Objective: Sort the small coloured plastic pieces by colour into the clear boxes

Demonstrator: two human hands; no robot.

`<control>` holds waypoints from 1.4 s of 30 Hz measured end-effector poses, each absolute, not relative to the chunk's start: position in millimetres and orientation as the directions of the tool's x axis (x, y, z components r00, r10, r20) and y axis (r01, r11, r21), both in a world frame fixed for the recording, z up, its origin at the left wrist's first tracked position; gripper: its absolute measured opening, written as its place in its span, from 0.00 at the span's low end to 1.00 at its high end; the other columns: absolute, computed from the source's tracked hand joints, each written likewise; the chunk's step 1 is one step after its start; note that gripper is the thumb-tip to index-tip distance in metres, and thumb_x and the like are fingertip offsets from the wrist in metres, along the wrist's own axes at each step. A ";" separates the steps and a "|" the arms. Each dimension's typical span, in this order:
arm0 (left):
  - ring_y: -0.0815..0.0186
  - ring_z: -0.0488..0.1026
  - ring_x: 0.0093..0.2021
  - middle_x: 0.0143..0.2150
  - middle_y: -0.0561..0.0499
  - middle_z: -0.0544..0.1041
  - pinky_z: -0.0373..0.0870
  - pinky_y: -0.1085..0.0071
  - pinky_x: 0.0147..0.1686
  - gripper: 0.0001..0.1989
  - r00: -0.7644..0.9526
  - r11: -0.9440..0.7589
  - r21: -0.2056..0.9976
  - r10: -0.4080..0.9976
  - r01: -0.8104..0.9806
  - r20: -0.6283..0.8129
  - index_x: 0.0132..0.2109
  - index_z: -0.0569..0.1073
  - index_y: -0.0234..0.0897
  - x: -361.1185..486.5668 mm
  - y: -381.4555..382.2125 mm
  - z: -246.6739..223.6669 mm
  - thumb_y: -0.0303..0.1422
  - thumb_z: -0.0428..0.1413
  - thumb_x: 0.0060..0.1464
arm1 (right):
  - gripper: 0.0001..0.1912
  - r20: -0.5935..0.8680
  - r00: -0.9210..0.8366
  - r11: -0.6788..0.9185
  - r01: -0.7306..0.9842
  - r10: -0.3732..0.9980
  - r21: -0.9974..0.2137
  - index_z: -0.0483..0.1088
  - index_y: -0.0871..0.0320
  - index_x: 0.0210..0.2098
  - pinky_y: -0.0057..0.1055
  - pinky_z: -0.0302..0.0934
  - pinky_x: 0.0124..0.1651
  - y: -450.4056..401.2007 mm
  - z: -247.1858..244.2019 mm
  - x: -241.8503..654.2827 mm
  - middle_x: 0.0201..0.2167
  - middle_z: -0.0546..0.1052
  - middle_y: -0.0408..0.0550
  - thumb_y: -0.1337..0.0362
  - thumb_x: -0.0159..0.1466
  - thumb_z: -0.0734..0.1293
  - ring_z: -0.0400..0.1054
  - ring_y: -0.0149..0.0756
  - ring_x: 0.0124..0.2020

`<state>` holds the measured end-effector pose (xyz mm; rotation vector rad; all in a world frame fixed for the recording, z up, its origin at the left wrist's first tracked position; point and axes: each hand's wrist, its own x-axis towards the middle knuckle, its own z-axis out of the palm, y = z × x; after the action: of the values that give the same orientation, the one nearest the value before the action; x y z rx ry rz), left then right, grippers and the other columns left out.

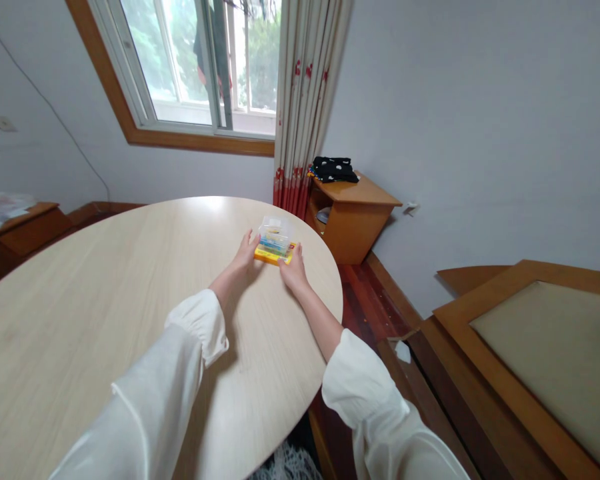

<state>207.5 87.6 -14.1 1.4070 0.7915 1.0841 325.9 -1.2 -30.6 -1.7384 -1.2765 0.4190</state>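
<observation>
Both arms reach out to a flat yellow box (267,257) near the far right part of the round table (130,287). On top of that box rests a clear plastic case (275,230) with blue and yellowish colours showing in it; its contents are too small to name. My left hand (245,255) grips the box's left side, thumb toward the top. At the right end, my right hand (294,269) grips the same box, with its fingers partly hidden. I cannot tell whether the box touches the tabletop.
Beyond the table's right edge stands a small wooden cabinet (353,213) with a folded black patterned cloth (335,169) on it. A curtain (305,100) hangs beside the window (195,60). At the right is a wooden bed frame with a padded panel (555,347).
</observation>
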 end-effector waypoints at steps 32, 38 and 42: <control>0.74 0.48 0.18 0.14 0.60 0.46 0.46 0.74 0.22 0.19 0.039 -0.279 0.860 0.956 0.428 0.290 0.17 0.46 0.41 85.5 21.2 -5.7 0.35 0.48 0.47 | 0.20 0.411 0.325 0.165 0.577 0.852 -0.800 0.49 0.55 0.16 0.27 0.45 0.25 -57.0 -21.3 291.6 0.15 0.52 0.36 0.56 0.61 0.56 0.49 0.27 0.20; 0.74 0.45 0.20 0.17 0.58 0.44 0.41 0.72 0.24 0.13 0.087 -0.301 0.728 0.944 0.616 0.317 0.17 0.46 0.40 23.1 -11.3 -13.7 0.26 0.44 0.40 | 0.18 0.298 0.011 0.180 0.775 0.955 -0.606 0.53 0.57 0.15 0.28 0.39 0.26 -54.0 -9.4 235.5 0.14 0.54 0.37 0.64 0.61 0.58 0.46 0.26 0.19; 0.74 0.46 0.21 0.17 0.58 0.45 0.42 0.72 0.24 0.12 0.056 -0.277 0.677 0.942 0.681 0.330 0.17 0.46 0.39 10.3 -11.8 -19.3 0.24 0.44 0.37 | 0.16 0.286 -0.014 0.148 0.879 0.958 -0.453 0.64 0.58 0.19 0.28 0.40 0.28 -39.2 -7.0 203.1 0.18 0.66 0.42 0.65 0.63 0.57 0.52 0.28 0.21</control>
<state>10.3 -11.8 -19.3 2.0003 1.6317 1.0652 203.1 -39.2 -7.0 -1.7483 -1.9092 0.1984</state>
